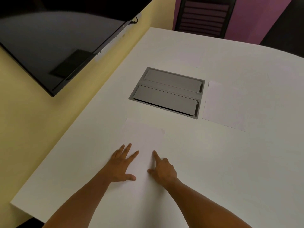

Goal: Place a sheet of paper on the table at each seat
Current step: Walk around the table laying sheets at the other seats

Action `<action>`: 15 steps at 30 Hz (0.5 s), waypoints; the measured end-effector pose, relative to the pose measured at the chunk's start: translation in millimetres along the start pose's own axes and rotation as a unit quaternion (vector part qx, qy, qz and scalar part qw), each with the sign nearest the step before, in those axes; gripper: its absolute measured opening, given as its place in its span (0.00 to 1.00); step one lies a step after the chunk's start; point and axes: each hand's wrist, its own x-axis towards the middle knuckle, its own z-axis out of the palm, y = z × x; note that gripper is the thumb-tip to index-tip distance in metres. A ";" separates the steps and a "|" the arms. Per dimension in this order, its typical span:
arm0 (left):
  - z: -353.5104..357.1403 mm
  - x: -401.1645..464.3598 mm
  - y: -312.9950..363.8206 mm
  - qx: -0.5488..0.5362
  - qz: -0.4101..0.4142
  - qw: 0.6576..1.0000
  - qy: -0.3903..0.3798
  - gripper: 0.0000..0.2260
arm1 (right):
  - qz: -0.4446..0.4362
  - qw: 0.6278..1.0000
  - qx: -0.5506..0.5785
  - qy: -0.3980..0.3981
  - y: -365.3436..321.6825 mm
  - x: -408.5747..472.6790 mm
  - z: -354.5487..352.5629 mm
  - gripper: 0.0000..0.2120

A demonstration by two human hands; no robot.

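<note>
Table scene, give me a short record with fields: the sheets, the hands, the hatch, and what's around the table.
near sheet: flat on the white table, under both hands
left hand: fingers spread, pressing the sheet's left edge
right hand: index finger extended, on its right side
second sheet: right of the grey hatch
third sheet: faint, beyond the hatch
hatch: both flaps closed
surroundings: dark screen at left; chair at the far side

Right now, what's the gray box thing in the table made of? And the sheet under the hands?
The gray box looks like metal with a dull brushed finish: flat gray flaps, soft sheen, crisp edges. It could be painted plastic. The sheet looks like plain matte paper: thin, white, lying flat, with no thickness showing at its edge.
</note>
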 end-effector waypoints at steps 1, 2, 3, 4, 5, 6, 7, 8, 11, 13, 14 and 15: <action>-0.8 -0.8 -1.1 0.010 -0.004 1.000 0.000 0.50 | -0.003 1.000 -0.005 -0.003 -1.2 1.0 -0.7 0.38; -1.1 -2.5 -1.4 0.018 -0.006 1.000 0.002 0.51 | -0.007 1.000 -0.010 -0.007 -2.1 1.5 -1.0 0.38; -1.9 -3.7 -1.5 0.020 -0.006 1.000 0.005 0.52 | -0.012 1.000 -0.013 -0.011 -3.1 2.1 -1.2 0.38; -3.1 -5.3 -1.5 0.018 -0.006 1.000 0.006 0.53 | -0.015 1.000 -0.014 -0.014 -4.1 3.0 -0.7 0.38; -3.8 -6.6 -1.7 0.012 -0.007 1.000 0.006 0.54 | -0.017 1.000 -0.012 -0.016 -4.9 3.6 -0.1 0.38; -4.6 -7.6 -2.2 0.005 -0.009 1.000 0.005 0.54 | -0.017 1.000 -0.010 -0.017 -5.5 3.9 0.5 0.38; -6.2 -8.2 -2.2 0.001 -0.012 1.000 0.003 0.54 | -0.017 1.000 -0.009 -0.016 -5.4 4.2 1.1 0.38; -7.9 -8.8 -2.0 0.002 -0.015 1.000 0.000 0.54 | -0.016 1.000 -0.007 -0.013 -4.8 4.4 1.3 0.38; -9.1 -11.1 -1.9 0.010 -0.015 1.000 -0.007 0.53 | -0.010 1.000 0.017 -0.008 -2.0 5.0 4.3 0.41; -8.0 -12.0 0.3 0.013 -0.010 0.999 0.041 0.52 | -0.006 0.999 0.040 0.001 -1.9 4.8 6.7 0.47; -9.6 -11.6 2.5 0.017 -0.008 0.997 0.075 0.52 | -0.005 0.999 0.051 0.010 -1.9 5.2 8.0 0.50; -13.0 -9.4 5.5 0.019 -0.004 0.995 0.099 0.52 | -0.004 0.998 0.065 0.024 -0.2 6.2 8.5 0.51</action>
